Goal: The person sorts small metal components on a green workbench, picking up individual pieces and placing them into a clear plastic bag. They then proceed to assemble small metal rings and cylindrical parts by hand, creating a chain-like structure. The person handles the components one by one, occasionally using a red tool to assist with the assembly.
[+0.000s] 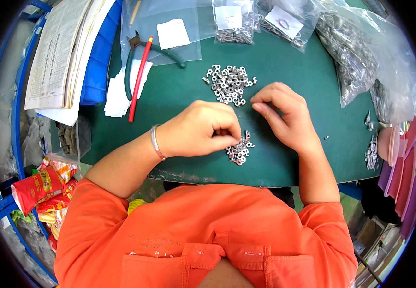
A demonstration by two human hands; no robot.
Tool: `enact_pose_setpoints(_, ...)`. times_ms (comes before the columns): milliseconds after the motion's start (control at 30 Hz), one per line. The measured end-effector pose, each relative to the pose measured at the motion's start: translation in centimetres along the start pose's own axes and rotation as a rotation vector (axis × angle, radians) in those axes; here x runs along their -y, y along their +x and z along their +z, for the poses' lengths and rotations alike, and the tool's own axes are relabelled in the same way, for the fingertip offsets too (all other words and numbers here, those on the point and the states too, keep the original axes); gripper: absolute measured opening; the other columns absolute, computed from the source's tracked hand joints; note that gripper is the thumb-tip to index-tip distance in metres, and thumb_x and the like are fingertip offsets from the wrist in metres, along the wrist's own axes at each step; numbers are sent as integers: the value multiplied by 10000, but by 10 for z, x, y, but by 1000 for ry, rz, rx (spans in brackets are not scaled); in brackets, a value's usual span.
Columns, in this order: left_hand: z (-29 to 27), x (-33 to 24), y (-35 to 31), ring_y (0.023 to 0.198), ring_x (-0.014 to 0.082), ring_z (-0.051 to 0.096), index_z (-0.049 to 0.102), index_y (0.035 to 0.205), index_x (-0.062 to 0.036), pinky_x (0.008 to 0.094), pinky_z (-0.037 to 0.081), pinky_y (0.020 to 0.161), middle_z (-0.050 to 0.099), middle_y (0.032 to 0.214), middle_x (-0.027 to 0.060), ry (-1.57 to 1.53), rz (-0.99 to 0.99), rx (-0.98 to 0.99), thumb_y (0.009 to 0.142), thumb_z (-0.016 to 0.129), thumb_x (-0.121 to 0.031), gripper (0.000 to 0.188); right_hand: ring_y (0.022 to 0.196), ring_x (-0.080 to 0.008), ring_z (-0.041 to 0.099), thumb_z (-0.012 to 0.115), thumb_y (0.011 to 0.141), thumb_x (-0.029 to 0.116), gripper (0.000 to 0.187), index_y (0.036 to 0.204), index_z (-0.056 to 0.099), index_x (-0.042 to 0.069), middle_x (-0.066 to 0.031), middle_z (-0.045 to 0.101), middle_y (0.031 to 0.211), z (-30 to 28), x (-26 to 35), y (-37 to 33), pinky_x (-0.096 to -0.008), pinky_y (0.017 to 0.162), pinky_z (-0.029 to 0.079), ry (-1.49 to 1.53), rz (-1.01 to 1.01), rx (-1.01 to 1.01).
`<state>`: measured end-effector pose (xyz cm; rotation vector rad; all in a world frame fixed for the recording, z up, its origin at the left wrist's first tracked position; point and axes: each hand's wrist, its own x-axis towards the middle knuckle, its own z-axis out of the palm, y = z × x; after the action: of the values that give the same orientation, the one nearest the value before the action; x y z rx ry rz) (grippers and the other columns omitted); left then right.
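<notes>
On the green tabletop [179, 81] lies a pile of small silver metal pieces [229, 82], ring-shaped at one end and hooked at the other. A smaller pile of similar pieces [238, 152] sits nearer the table's front edge. My left hand [201, 128], with a silver bangle [157, 142] at its wrist, is closed just above that near pile and partly covers it. To the right of the far pile, my right hand [285, 114] is pinched, thumb and forefinger close together. Whatever either hand's fingertips hold is hidden or too small to make out.
Green-handled cutters [129, 72] and a red pencil [141, 79] lie at the left beside a blue bin [100, 57] with papers. Clear bags of metal parts [237, 33] line the back; a large bag [347, 53] stands right. Loose metal pieces [371, 152] lie near the right edge.
</notes>
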<state>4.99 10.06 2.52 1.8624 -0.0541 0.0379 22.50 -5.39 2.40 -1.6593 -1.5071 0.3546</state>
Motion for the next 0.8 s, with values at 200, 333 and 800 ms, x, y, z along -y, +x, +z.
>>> enact_pose_setpoints(200, 1, 1, -1, 667, 120, 595, 678, 803, -30, 251, 494, 600, 625, 841, 37, 73, 33, 3, 783, 763, -30, 88, 816, -304, 594, 737, 770, 57, 130, 858, 645, 27, -98, 629, 848, 13, 2, 4, -381, 716, 493, -233, -27, 2)
enact_pose_setpoints(333, 1, 1, 1, 681, 50, 578, 650, 887, -8, 222, 499, 609, 632, 814, 6, 43, -172, -214, 836, 750, -56, 123, 850, -300, 584, 739, 765, 58, 136, 842, 632, 25, -102, 616, 890, 11, -2, -2, -386, 738, 488, -41, 91, 34)
enact_pose_setpoints(800, 2, 6, 4, 777, 85, 651, 604, 980, 22, 219, 549, 677, 645, 877, 42, -154, -294, -358, 892, 668, 7, 110, 841, -295, 595, 739, 728, 64, 172, 842, 613, 38, -94, 621, 872, 14, 1, 0, -385, 765, 492, -155, 36, 15)
